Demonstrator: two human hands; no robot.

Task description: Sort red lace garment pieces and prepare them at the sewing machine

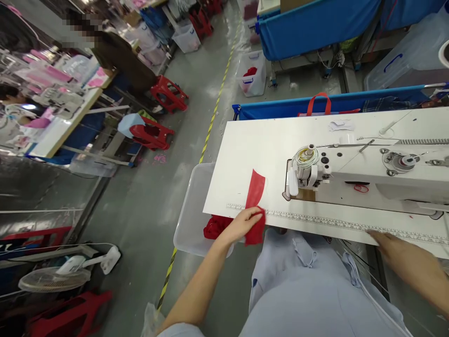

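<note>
My left hand (245,223) is closed on a piece of red fabric (257,229) at the front edge of the white sewing table (242,145). Part of the fabric hangs over the edge. Another red strip (256,187), lighter in tone, lies flat on the tabletop just beyond my fingers; whether the two are joined is hard to see. Over at the right, my right hand (386,243) rests by the table's front edge near the printed ruler (315,219). Its fingers are blurred, and I cannot make out anything in them. The sewing machine head (308,173) stands between and beyond my hands.
Below the table's left end sits a clear plastic bin (192,210) with red fabric (215,227) inside. A blue cloth sling (280,110) runs along the far edge. Red stools (170,93) and a person (122,61) are across the aisle. A white fan (56,278) stands lower left.
</note>
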